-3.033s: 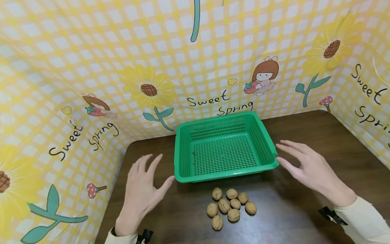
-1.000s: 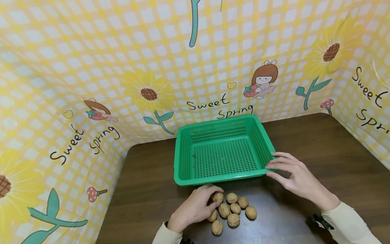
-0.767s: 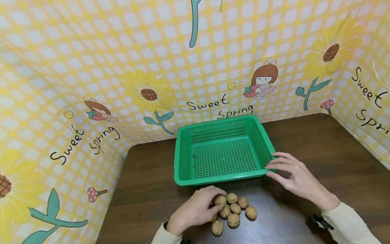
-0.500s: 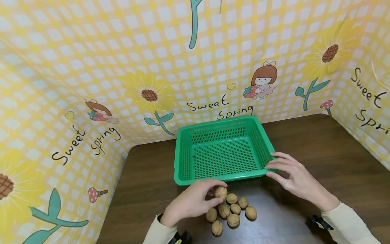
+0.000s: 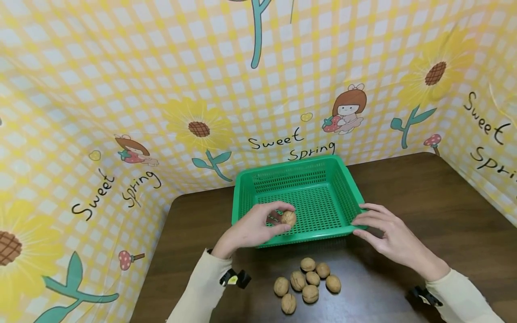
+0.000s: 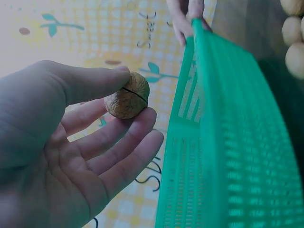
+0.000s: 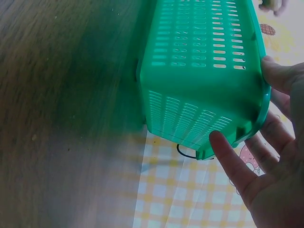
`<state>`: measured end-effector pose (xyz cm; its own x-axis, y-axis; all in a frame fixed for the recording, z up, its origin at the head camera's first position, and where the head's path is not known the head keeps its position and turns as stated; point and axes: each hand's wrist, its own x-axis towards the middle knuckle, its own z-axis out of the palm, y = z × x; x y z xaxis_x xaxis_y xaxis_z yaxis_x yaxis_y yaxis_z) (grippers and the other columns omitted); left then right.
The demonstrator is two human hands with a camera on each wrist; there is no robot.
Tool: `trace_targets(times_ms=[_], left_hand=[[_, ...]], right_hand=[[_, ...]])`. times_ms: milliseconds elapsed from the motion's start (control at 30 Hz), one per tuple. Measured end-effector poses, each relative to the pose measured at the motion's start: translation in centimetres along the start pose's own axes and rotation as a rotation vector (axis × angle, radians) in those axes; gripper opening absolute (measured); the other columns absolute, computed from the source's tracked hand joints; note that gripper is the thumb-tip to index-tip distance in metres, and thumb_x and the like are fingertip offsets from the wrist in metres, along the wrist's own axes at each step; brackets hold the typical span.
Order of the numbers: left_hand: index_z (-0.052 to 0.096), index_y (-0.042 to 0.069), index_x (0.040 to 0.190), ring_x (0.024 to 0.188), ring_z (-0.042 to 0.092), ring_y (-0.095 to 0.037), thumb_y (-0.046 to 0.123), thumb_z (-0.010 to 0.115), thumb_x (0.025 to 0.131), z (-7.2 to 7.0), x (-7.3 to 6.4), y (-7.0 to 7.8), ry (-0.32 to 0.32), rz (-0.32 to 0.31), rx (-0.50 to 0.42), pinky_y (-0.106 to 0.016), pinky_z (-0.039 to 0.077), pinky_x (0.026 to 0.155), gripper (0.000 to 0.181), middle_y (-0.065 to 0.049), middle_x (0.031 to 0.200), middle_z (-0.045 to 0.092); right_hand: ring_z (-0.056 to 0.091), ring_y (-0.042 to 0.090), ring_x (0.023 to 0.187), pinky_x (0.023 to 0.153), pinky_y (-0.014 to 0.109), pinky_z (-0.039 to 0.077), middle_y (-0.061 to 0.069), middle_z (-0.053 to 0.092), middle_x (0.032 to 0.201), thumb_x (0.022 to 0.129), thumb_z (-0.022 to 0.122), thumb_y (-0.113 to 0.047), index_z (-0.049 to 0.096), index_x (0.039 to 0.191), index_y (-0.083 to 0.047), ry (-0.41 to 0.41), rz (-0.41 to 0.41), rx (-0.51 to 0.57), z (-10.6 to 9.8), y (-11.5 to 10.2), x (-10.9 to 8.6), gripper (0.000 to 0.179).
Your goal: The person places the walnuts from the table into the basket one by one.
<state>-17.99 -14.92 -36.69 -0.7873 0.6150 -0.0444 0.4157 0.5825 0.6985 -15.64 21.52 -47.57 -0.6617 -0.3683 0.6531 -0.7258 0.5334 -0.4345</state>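
A walnut [image 5: 288, 218] is pinched between the thumb and fingers of my left hand [image 5: 256, 226], over the near left part of the green plastic basket [image 5: 319, 234]. In the left wrist view the walnut [image 6: 127, 97] shows its dark seam, held at the fingertips. My right hand [image 5: 387, 233] grips the basket's near right corner, thumb at the front rim and fingers over the side rim. The right wrist view shows the thumb against the rim and one finger [image 7: 230, 161] along the basket's outer wall. Several walnuts [image 5: 298, 281] lie loosely grouped on the table in front of the basket.
The dark wooden table [image 5: 194, 251] extends to both sides of the basket. A yellow checked cloth [image 5: 274, 89] with sunflowers and lettering hangs behind and at both sides, close to the basket's back edge.
My left hand has come from the table's left side to the walnuts, picked one up and carried it up over the basket. My right hand has moved onto the basket's corner and stays there.
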Motion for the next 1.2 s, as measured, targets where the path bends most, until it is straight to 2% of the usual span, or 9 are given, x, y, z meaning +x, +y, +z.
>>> trace_targets(times_ms=[167, 433, 567, 767, 933, 1033, 1200], left_hand=[[0.064, 0.021, 0.144, 0.109, 0.069, -0.016, 0.022, 0.071, 0.105, -1.4, 2.4, -1.2, 0.019, -0.028, -0.010, -0.034, 0.060, 0.093, 0.040, -0.001, 0.129, 0.070], [0.063, 0.017, 0.147, 0.119, 0.069, -0.028, 0.028, 0.070, 0.106, -3.6, 5.8, -4.2, 0.054, -0.121, -0.001, -0.040, 0.060, 0.090, 0.043, -0.008, 0.140, 0.066], [0.062, 0.015, 0.149, 0.121, 0.068, -0.030, 0.029, 0.069, 0.106, -4.2, 7.4, -5.5, 0.066, -0.165, -0.011, -0.044, 0.059, 0.094, 0.046, -0.010, 0.144, 0.063], [0.062, 0.013, 0.149, 0.131, 0.062, -0.033, 0.032, 0.069, 0.106, -3.8, 9.2, -7.6, 0.076, -0.204, -0.002, -0.051, 0.055, 0.104, 0.048, -0.010, 0.146, 0.063], [0.063, 0.010, 0.148, 0.137, 0.058, -0.032, 0.029, 0.069, 0.106, -2.8, 9.5, -9.6, 0.075, -0.271, 0.013, -0.054, 0.049, 0.113, 0.046, -0.012, 0.145, 0.064], [0.063, 0.009, 0.147, 0.135, 0.059, -0.033, 0.030, 0.068, 0.107, -2.1, 9.6, -10.3, 0.058, -0.302, 0.006, -0.053, 0.050, 0.112, 0.046, -0.013, 0.144, 0.064], [0.067, 0.010, 0.141, 0.121, 0.064, -0.029, 0.032, 0.068, 0.106, -1.6, 10.2, -10.6, 0.003, -0.328, 0.050, -0.047, 0.056, 0.099, 0.041, -0.011, 0.135, 0.067]], right_hand=[[0.058, 0.023, 0.132, 0.119, 0.007, 0.027, -0.006, 0.078, 0.107, 0.075, 0.091, 0.002, 0.082, 0.106, -0.025, -0.001, -0.006, -0.002, 0.0, 0.0, -0.1, 0.042], [0.058, 0.020, 0.132, 0.118, 0.006, 0.028, -0.007, 0.077, 0.107, 0.074, 0.092, 0.003, 0.082, 0.105, -0.026, 0.007, -0.005, -0.005, 0.3, 0.1, -0.3, 0.043], [0.058, 0.019, 0.133, 0.118, 0.006, 0.029, -0.007, 0.077, 0.107, 0.074, 0.091, 0.003, 0.082, 0.105, -0.026, 0.011, -0.012, -0.002, 0.4, 0.1, -0.2, 0.043], [0.057, 0.018, 0.133, 0.118, 0.007, 0.029, -0.007, 0.077, 0.107, 0.074, 0.091, 0.003, 0.082, 0.106, -0.026, 0.016, -0.010, 0.012, 0.6, 0.1, -0.2, 0.044], [0.058, 0.021, 0.132, 0.118, 0.007, 0.030, -0.010, 0.077, 0.108, 0.073, 0.092, 0.003, 0.082, 0.106, -0.026, 0.013, -0.019, 0.005, 0.8, 0.0, -0.3, 0.045], [0.058, 0.022, 0.131, 0.118, 0.007, 0.031, -0.011, 0.077, 0.109, 0.072, 0.092, 0.004, 0.082, 0.105, -0.026, 0.020, -0.027, 0.000, 0.7, 0.0, -0.4, 0.046], [0.058, 0.020, 0.132, 0.118, 0.008, 0.031, -0.010, 0.077, 0.108, 0.070, 0.092, 0.006, 0.082, 0.105, -0.026, 0.033, -0.026, -0.001, 0.4, 0.3, -0.3, 0.048]])
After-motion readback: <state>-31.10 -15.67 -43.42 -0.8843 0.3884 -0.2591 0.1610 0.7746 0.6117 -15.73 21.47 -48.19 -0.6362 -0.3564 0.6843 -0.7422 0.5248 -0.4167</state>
